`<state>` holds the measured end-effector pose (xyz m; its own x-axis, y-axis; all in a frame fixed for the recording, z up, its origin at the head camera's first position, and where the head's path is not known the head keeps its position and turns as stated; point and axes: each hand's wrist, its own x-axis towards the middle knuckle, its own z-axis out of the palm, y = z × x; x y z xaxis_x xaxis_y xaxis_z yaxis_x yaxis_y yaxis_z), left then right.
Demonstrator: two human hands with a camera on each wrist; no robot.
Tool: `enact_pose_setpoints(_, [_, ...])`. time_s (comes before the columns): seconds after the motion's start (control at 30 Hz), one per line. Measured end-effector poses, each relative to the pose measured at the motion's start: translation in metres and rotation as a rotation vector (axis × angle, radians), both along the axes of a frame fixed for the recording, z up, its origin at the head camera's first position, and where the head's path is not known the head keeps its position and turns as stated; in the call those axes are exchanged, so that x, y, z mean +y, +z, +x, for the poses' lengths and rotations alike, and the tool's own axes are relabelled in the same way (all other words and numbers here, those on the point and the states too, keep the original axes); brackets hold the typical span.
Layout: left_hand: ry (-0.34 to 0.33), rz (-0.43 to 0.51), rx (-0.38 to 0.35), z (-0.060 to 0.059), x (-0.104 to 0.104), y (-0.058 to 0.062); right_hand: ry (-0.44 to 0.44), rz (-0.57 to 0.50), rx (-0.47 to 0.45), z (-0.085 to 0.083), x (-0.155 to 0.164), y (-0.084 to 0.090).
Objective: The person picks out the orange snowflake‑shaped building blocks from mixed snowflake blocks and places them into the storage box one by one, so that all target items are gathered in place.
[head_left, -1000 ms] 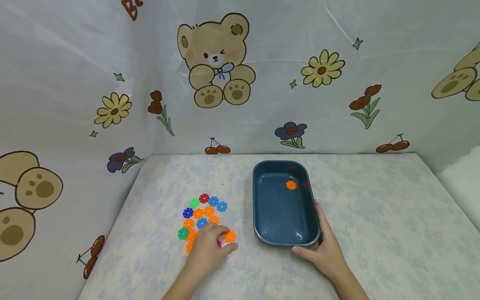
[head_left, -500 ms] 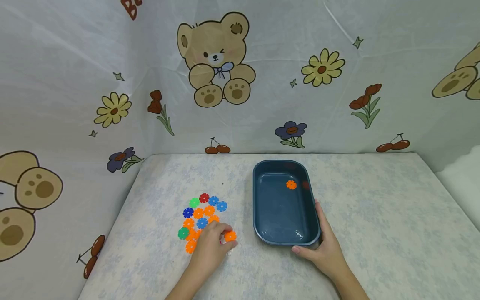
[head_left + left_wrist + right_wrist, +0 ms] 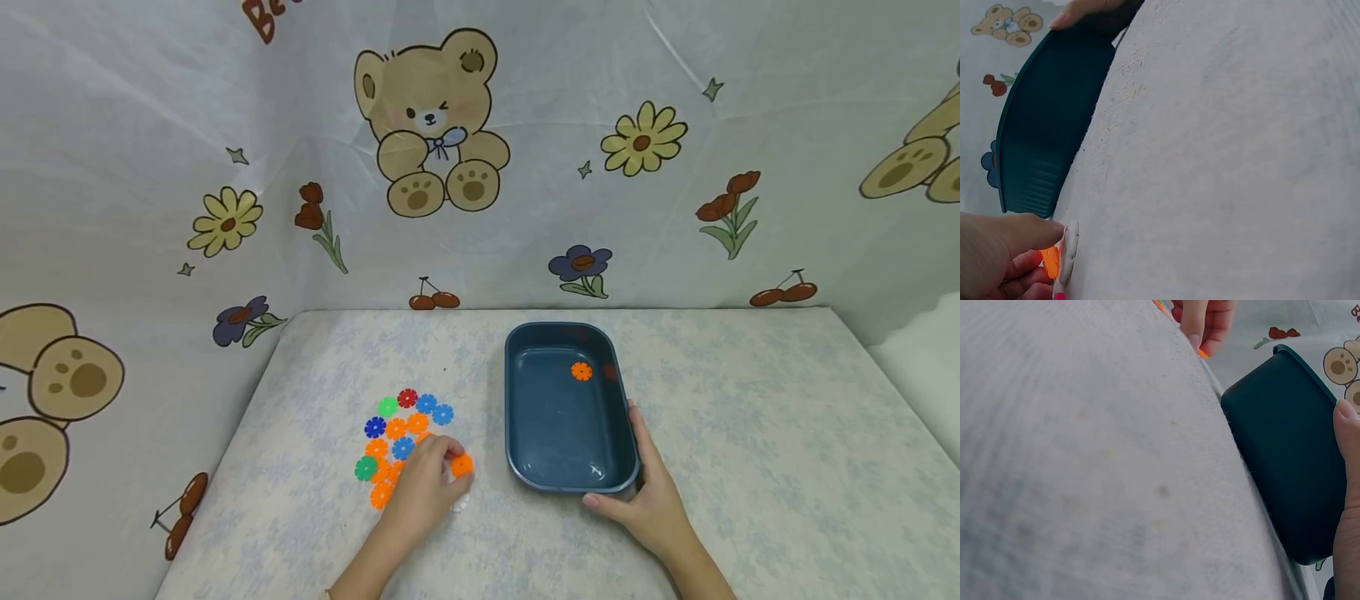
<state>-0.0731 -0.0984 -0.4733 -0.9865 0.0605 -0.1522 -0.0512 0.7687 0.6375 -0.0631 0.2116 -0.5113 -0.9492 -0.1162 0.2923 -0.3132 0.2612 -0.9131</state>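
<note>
A pile of small flower-shaped plastic discs (image 3: 397, 433) in orange, blue, green and red lies on the table's left half. At its near right edge my left hand (image 3: 448, 463) pinches an orange disc (image 3: 462, 465); the left wrist view shows that orange disc (image 3: 1050, 261) between thumb and fingers, with a white disc (image 3: 1071, 249) on edge beside it. A dark blue tray (image 3: 517, 450) stands to the right with one orange disc (image 3: 581, 372) inside. My right hand (image 3: 636, 482) grips the tray's near right corner, the thumb (image 3: 1346, 428) on its rim.
The pale mottled table (image 3: 750, 433) is walled behind and on the left by a cloth printed with bears and flowers (image 3: 427, 125). A white disc (image 3: 459, 502) lies on the table just under my left hand.
My left hand's fingers have closed on the orange disc and drawn it slightly up and away from the table's near edge. The right hand and tray have not moved.
</note>
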Motion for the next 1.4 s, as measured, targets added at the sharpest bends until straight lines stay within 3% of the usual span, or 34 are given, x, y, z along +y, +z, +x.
enact_pose_setpoints(0.2, [0.018,0.013,0.019,-0.002,-0.002,-0.002,0.003,-0.005,0.014,0.000,-0.001,-0.001])
enact_pose_setpoints(0.4, [-0.013,0.025,0.078,-0.002,-0.005,-0.004,0.004,-0.001,0.020,-0.001,0.000,-0.002])
enact_pose_setpoints(0.53, [-0.017,0.081,0.097,-0.002,-0.007,-0.001,0.006,0.010,0.016,-0.001,0.001,-0.002])
enact_pose_setpoints(0.8, [-0.076,0.198,0.131,-0.008,-0.011,0.019,-0.003,0.009,0.014,-0.001,0.000,-0.001])
enact_pose_setpoints(1.03, [-0.071,0.243,0.155,-0.014,-0.008,0.040,-0.010,0.006,-0.012,0.000,-0.001,0.000])
enact_pose_setpoints(1.2, [-0.101,0.283,0.172,-0.021,0.001,0.053,-0.016,0.008,-0.019,0.001,-0.001,0.000])
enact_pose_setpoints(1.4, [-0.168,0.309,0.186,-0.038,0.024,0.065,-0.013,-0.001,-0.002,0.002,-0.001,0.001])
